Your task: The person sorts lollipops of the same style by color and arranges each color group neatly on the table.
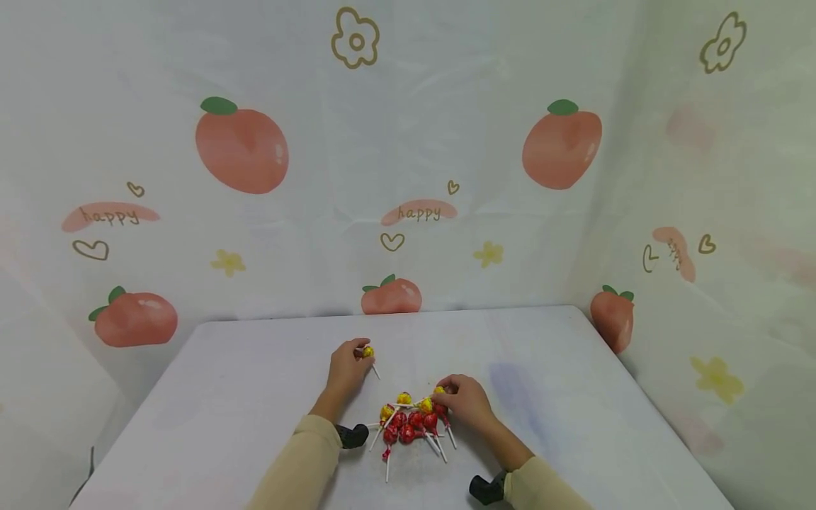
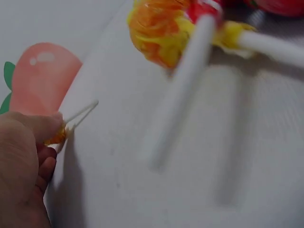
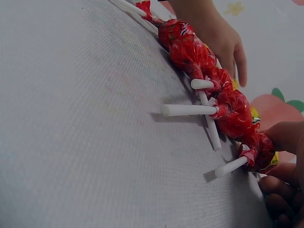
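Observation:
My left hand point(image 1: 346, 370) pinches a yellow-wrapped lollipop point(image 1: 367, 351) by its head, beyond the pile. Its white stick points toward the pile; in the left wrist view, thumb and fingers partly cover the orange-yellow wrapper point(image 2: 58, 136). At the pile's right end, my right hand point(image 1: 470, 404) pinches another yellow lollipop point(image 1: 440, 390) between thumb and fingertips. A red lollipop point(image 3: 259, 149) lies right against those fingers in the right wrist view. Between the hands lie several red lollipops point(image 1: 406, 433) bunched together, with yellow ones point(image 1: 404, 399) along the far side.
All the candy lies on a white-covered table point(image 1: 255, 397). White sticks cross one another and mostly point toward the near edge. Behind the table hangs a white cloth point(image 1: 497, 248) printed with peaches and flowers. Black camera mounts point(image 1: 353, 436) sit at both wrists.

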A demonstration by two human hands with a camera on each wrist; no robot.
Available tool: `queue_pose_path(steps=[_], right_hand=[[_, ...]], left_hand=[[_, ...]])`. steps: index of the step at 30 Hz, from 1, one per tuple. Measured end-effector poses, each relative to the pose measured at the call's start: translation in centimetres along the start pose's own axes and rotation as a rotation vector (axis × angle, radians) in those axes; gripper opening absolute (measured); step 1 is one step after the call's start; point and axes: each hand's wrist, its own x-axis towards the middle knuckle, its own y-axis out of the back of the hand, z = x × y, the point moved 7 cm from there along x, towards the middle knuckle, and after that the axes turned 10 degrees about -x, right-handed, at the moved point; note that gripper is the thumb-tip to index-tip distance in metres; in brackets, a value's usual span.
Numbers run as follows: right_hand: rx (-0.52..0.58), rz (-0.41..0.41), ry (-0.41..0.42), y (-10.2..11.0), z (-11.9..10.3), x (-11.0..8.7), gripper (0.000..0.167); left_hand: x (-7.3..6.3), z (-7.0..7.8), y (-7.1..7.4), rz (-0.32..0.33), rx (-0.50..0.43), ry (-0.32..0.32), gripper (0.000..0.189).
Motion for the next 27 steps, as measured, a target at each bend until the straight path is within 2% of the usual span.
queue_pose_path(steps=[6,14,17,21,27], right_hand=[[-0.005,0.007,0.002,0.0,0.1,0.0,0.024],[-0.003,0.004,0.004,0.0,0.1,-0.1,0.024],[0.000,0.010,0.005,0.2,0.0,-0.1,0.024],[-0.009,0.014,0.002,0.3,0.0,0.0,0.025],[-0.011,0.008,0.001,-0.1,0.0,0.1,0.025]], left_hand=[[-0.9,0.2,0.1,0.000,0.007,0.003,0.047],[-2.9,1.3,0.0,0.166,0.135,0.062,0.052],[-3.2,1.7,-0.3,0.196,0.154,0.070,0.051],[-3.0,1.7,-0.7,0.188,0.144,0.058,0.044],[-2.1,1.4,-0.5,0.156,0.077,-0.026,0.029]])
